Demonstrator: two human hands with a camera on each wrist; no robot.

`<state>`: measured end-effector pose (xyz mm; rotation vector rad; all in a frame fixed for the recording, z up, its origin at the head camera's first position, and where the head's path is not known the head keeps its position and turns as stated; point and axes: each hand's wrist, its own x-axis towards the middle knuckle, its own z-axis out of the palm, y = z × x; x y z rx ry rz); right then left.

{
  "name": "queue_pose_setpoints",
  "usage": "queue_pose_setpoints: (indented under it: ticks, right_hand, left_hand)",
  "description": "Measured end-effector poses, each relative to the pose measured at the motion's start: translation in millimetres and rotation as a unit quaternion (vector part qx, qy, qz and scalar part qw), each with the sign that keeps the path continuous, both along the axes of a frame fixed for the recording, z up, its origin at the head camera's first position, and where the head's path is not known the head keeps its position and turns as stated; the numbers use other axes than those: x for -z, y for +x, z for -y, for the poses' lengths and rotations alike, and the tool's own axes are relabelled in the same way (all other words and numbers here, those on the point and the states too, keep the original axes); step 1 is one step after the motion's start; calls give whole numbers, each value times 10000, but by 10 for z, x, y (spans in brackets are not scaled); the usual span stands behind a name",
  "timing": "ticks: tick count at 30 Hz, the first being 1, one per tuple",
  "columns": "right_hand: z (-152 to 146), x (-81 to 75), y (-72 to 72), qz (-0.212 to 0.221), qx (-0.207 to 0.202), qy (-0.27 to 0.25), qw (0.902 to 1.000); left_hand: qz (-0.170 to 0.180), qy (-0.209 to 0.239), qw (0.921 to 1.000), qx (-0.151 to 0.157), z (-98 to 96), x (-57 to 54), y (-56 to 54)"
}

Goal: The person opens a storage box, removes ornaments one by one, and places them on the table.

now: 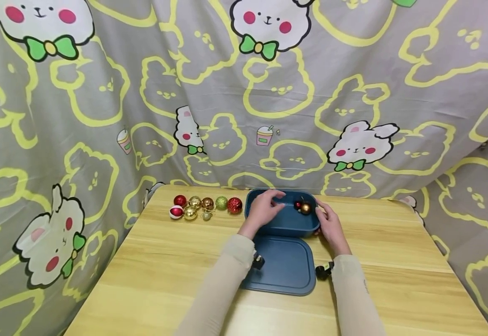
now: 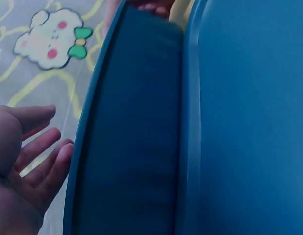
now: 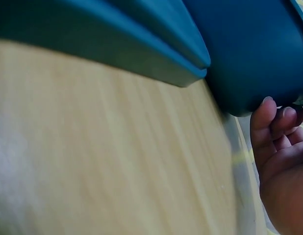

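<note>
A dark blue plastic box (image 1: 288, 223) stands open-topped towards the table's far edge. Inside, at its right end, lie a gold-brown bauble (image 1: 305, 208) and a small red bauble (image 1: 297, 205). My right hand (image 1: 331, 226) grips the box's right end; in the right wrist view its thumb and curled fingers (image 3: 263, 125) meet the box's lower edge. Over the left end of the box hovers my left hand (image 1: 265, 209), fingers apart and loosely bent, nothing between them. The left wrist view has this hand (image 2: 29, 166) beside the box wall (image 2: 132, 122).
A blue lid (image 1: 286, 266) lies flat on the wooden table (image 1: 395, 261) in front of the box. Left of the box several baubles stand grouped, among them a red one (image 1: 234, 206), a green one (image 1: 221, 203) and a gold one (image 1: 191, 213). A patterned curtain (image 1: 227, 93) hangs behind.
</note>
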<state>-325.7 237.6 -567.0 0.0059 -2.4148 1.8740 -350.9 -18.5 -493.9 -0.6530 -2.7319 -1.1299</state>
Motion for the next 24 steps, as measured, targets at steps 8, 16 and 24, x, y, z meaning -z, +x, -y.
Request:
queue_pose_setpoints:
  ticks: [8,16,24]
  right_hand:
    - [-30,-14,-10,248,-157,-124,9995]
    - [-46,-36,-4,336,-218,-123,9991]
    - [-25,-23,12,98,-130,94,9998]
  left_hand:
    - [395,-467,9974,378,-414,94,-1]
    - [778,-926,9916,452,-688,207,-4]
    - [1053,-1671,9784,614,-753,263,-9]
